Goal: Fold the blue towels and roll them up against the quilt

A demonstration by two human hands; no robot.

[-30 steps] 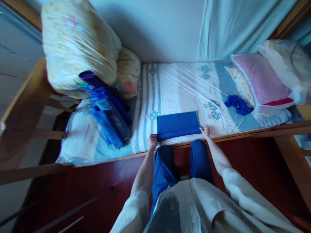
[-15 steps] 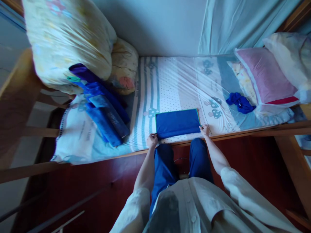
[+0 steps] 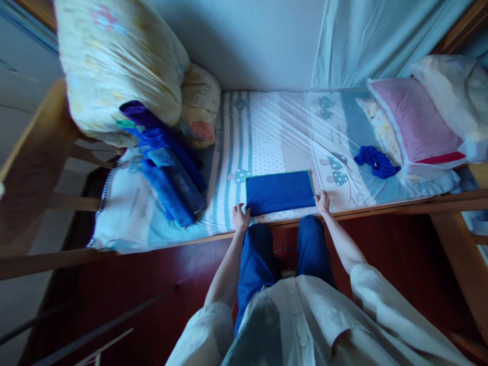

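A folded blue cloth (image 3: 281, 193) with green edging lies flat near the front edge of the bed, its long side towards me. Beside its near left corner is my left hand (image 3: 241, 218), fingers apart, the thumb close to the cloth's edge. At the near right corner my right hand (image 3: 323, 202) has its fingertips closed on the cloth's edge. The cloth's surface looks smooth, without large creases.
Several blue folded or rolled fabric pieces (image 3: 171, 178) lie to the left against a large yellowish bundle (image 3: 122, 66). A crumpled blue cloth (image 3: 376, 162) rests on the right, near a pink pillow (image 3: 417, 119). A wooden rail (image 3: 430, 205) runs along the bed's front.
My left hand has loosened from the cloth's near left corner, and its fingers have spread. My right hand stays at the near right corner. The view has shifted slightly.
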